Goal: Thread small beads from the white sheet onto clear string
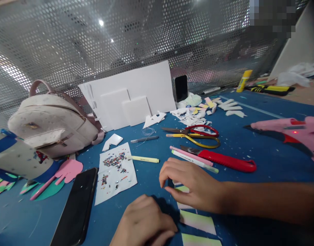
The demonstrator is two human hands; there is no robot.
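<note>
My right hand (190,184) reaches in from the right and rests, fingers curled, on the top end of a pale green-and-pink paper strip (196,220) lying on the blue table (262,160). My left hand (144,222) sits at the bottom edge, fingers curled under, touching the strip's left side. What the fingertips pinch is hidden. Just beyond my right hand lie a red-handled cutter (223,160), a pink pen (190,155) and a white pen (195,162).
Scissors (195,135), a yellow marker (143,159), a sheet with coloured bits (116,172), a black phone (76,206), a beige backpack (51,124), white foam boards (131,97), foam scraps (195,114), a pink glue gun (292,131) at right, a glue stick (244,81).
</note>
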